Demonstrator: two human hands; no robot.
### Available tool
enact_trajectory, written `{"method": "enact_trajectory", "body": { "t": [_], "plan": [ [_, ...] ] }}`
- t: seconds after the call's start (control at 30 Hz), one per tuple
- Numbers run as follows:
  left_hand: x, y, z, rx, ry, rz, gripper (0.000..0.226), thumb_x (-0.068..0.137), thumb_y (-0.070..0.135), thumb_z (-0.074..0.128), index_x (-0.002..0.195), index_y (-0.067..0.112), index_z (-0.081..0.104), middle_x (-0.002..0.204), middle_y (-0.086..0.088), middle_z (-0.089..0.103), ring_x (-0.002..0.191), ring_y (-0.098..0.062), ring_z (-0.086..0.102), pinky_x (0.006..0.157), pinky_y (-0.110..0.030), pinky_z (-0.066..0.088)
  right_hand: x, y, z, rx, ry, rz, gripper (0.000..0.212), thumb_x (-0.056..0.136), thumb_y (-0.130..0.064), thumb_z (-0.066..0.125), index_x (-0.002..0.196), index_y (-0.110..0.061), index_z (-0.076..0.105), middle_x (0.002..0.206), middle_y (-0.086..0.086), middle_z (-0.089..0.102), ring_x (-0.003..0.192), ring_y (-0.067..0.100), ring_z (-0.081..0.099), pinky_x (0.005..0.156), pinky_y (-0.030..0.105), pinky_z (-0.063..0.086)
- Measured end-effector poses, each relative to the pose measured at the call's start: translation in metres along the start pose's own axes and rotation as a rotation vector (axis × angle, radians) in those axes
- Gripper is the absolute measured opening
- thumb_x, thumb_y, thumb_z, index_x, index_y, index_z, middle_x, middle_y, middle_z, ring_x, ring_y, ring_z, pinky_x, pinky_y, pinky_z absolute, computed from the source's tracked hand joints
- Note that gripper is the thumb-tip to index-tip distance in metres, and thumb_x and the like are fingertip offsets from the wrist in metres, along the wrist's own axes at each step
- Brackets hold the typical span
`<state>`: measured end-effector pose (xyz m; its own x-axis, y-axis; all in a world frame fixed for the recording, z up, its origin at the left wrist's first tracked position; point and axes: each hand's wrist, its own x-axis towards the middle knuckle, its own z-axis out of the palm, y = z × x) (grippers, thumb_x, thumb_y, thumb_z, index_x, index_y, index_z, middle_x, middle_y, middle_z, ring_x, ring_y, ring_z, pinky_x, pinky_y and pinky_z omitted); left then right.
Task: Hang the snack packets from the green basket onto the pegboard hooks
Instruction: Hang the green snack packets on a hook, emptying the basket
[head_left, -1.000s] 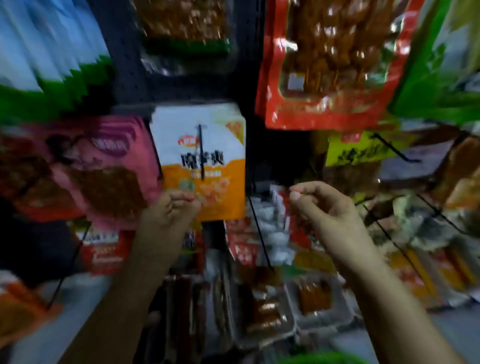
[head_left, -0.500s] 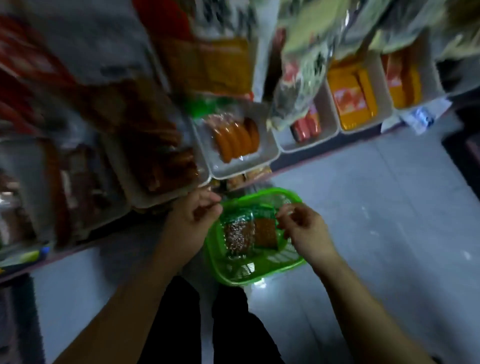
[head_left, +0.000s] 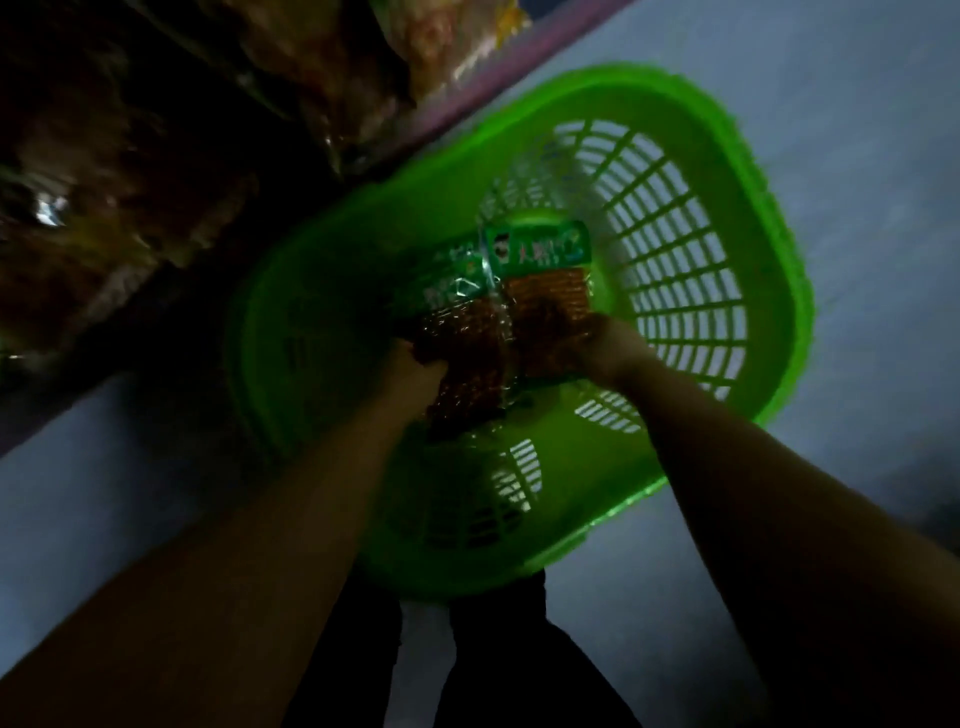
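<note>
The green basket (head_left: 737, 171) stands on the grey floor below me. Two clear snack packets with green headers lie side by side in it. The left packet (head_left: 467, 358) holds dark red-brown pieces, and my left hand (head_left: 418, 371) grips its left edge. The right packet (head_left: 545, 260) holds orange-brown pieces, and my right hand (head_left: 605, 345) closes on its lower end. Both hands are down inside the basket. The picture is dark and blurred, so single fingers are hard to make out. No pegboard or hooks are in view.
The low shelf edge (head_left: 467, 98) runs diagonally across the upper left, with dim snack packs (head_left: 322, 57) above it. Grey floor (head_left: 857, 104) surrounds the basket. My dark-trousered legs (head_left: 498, 654) are at the bottom, just behind the basket.
My view swung from the pegboard down to the basket. Both hands dropped from above the rim into the basket and closed on the two packets.
</note>
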<state>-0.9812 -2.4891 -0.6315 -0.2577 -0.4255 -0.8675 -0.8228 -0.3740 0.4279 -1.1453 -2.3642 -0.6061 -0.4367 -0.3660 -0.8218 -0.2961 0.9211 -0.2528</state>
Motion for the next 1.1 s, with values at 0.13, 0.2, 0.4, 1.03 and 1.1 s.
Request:
{"method": "enact_trajectory", "body": {
  "t": [0.13, 0.2, 0.4, 1.03, 1.1],
  "plan": [
    [0.044, -0.004, 0.012, -0.079, -0.014, -0.141, 0.049, 0.092, 0.015, 0.056, 0.138, 0.01, 0.041, 0.138, -0.016, 0.047, 0.123, -0.033, 0.047, 0.097, -0.04, 0.04, 0.07, 0.016, 0.01, 0.102, 0.064, 0.08, 0.058, 0.085, -0.036, 0.066, 0.134, -0.01, 0.049, 0.133, 0.018, 0.053, 0.122, 0.031, 0.05, 0.101, 0.037, 0.043],
    [0.054, -0.008, 0.013, -0.194, 0.048, -0.24, 0.05, 0.091, 0.02, 0.057, 0.138, 0.011, 0.041, 0.136, -0.016, 0.048, 0.121, -0.033, 0.049, 0.094, -0.041, 0.044, 0.088, 0.022, 0.02, 0.181, 0.092, 0.17, 0.087, 0.078, -0.049, 0.07, 0.144, -0.008, 0.031, 0.145, 0.021, 0.037, 0.135, 0.035, 0.034, 0.112, 0.045, 0.032],
    [0.05, -0.018, 0.014, -0.345, 0.307, -0.277, 0.067, 0.083, 0.023, 0.068, 0.141, 0.012, 0.036, 0.144, -0.015, 0.041, 0.129, -0.036, 0.043, 0.102, -0.053, 0.041, 0.091, 0.031, 0.036, 0.289, 0.195, 0.368, 0.119, 0.057, -0.054, 0.082, 0.146, -0.009, 0.019, 0.147, 0.023, 0.028, 0.138, 0.041, 0.027, 0.111, 0.052, 0.031],
    [-0.07, 0.049, -0.005, -0.493, 0.326, 0.021, 0.036, 0.084, 0.015, 0.068, 0.119, 0.011, 0.06, 0.117, -0.011, 0.064, 0.1, -0.023, 0.062, 0.091, -0.039, 0.05, -0.04, -0.009, -0.024, 1.193, 0.094, 0.055, 0.035, 0.084, -0.011, 0.068, 0.117, -0.001, 0.062, 0.106, 0.014, 0.07, 0.084, 0.026, 0.067, 0.078, 0.037, 0.057],
    [-0.118, 0.067, -0.022, -0.546, 0.308, 0.07, 0.037, 0.083, 0.015, 0.068, 0.12, 0.012, 0.06, 0.116, -0.01, 0.064, 0.107, -0.026, 0.061, 0.096, -0.046, 0.049, -0.096, -0.012, -0.048, 1.228, 0.069, -0.009, 0.017, 0.086, -0.004, 0.062, 0.102, -0.007, 0.068, 0.086, 0.002, 0.075, 0.072, 0.014, 0.07, 0.064, 0.025, 0.056]
  ]
}}
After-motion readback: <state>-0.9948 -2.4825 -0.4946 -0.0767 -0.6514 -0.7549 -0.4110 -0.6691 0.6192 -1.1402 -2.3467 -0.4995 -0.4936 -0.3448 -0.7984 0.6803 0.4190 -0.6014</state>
